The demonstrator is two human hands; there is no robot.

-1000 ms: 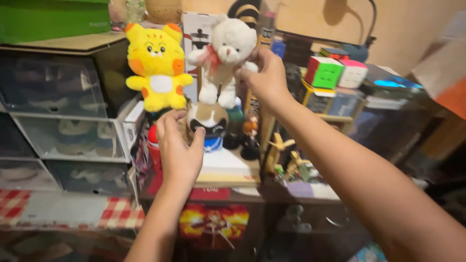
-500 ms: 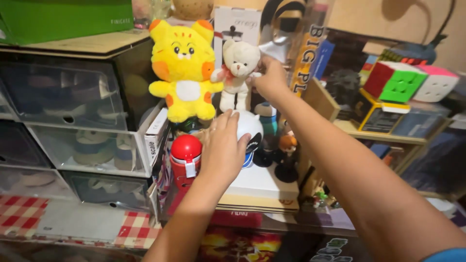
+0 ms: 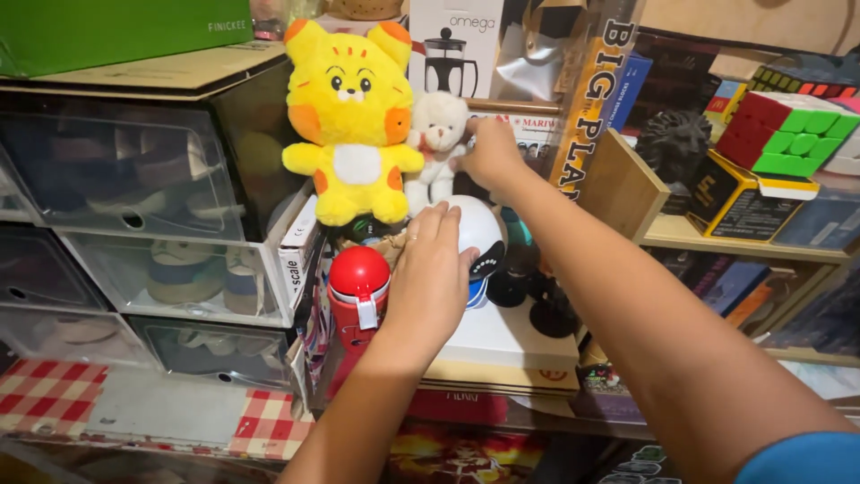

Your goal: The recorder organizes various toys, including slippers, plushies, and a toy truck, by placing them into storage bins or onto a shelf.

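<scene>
Right hand (image 3: 488,154) pinches the white bear (image 3: 436,148), standing at the yellow plush's (image 3: 354,121) three o'clock, not released; left hand (image 3: 433,278) lies flat-fingered on the white helmet toy (image 3: 477,235).

Right hand (image 3: 488,154) pinches the white teddy bear (image 3: 436,148) beside the yellow plush cat (image 3: 354,121); left hand (image 3: 430,278) rests on a white round figurine (image 3: 477,235).

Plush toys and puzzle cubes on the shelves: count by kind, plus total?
Yellow plush: 1
White teddy bear, held by the right hand: 1
Puzzle cubes: 2 clear, the red-green cube and the cube behind it
Total: 4
</scene>
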